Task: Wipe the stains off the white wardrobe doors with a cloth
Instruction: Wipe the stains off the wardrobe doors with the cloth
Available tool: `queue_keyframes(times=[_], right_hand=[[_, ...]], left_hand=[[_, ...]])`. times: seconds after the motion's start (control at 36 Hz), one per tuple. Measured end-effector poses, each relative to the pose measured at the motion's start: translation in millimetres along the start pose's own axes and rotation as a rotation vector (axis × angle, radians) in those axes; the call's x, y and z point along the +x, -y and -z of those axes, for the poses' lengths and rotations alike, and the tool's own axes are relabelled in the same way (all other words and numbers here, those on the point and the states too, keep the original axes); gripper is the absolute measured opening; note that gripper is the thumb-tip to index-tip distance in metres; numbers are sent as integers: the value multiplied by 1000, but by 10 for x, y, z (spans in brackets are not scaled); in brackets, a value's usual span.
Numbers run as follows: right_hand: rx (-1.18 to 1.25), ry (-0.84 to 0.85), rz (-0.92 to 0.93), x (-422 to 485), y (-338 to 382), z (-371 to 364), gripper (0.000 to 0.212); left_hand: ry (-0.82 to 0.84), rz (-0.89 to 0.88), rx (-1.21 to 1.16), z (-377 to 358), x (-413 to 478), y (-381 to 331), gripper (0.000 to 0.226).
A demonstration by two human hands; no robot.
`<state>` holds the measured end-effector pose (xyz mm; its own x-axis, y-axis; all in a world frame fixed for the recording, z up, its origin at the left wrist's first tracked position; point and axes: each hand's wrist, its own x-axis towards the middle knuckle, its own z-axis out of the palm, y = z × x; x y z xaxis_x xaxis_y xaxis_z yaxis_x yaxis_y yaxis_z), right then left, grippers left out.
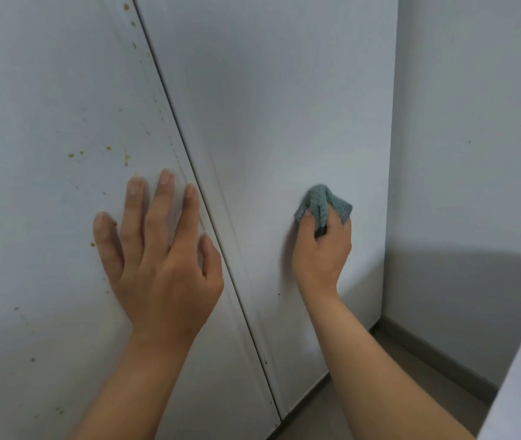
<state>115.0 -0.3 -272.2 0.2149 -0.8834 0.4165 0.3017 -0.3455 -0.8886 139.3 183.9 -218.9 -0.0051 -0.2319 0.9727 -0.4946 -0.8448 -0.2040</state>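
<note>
A home room: white wardrobe doors (268, 122), plain wall (475, 122), grey skirting (437, 354).

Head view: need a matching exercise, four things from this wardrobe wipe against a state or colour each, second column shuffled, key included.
Column 1
1. left hand
2. right hand
3. left wardrobe door
4. cloth

Column 2
A. teal, bunched up
B. flat, fingers spread
C. speckled with brown stains
D. fingers curled, gripping

Pairs: 1-B, 2-D, 3-C, 4-A
</note>
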Motion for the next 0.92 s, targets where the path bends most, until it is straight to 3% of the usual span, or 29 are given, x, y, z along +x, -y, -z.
queue_keyframes(times=[0.14,0.33,0.5,0.56,0.72,0.83,0.92], right_hand=[[1,-98,-220,-126,62,-33,21],[190,46,42,30,207,-80,33],[106,-184,-458,-227,-157,-31,27],[124,-202,-520,-225,-125,-21,26],[326,-193,-130,699,431,58,30],[287,-38,-167,1199,526,72,25],[245,-63,-226,1172,290,138,25]], left_hand=[[13,-4,2,10,-6,3,52],[6,-8,0,-20,-10,-6,52],[21,-27,-2,-19,-39,39,53],[26,-24,-17,-16,-66,37,52],[7,15,-45,-38,-26,-6,51],[26,19,-49,-24,-46,10,52],[36,18,-61,-31,-28,5,54]])
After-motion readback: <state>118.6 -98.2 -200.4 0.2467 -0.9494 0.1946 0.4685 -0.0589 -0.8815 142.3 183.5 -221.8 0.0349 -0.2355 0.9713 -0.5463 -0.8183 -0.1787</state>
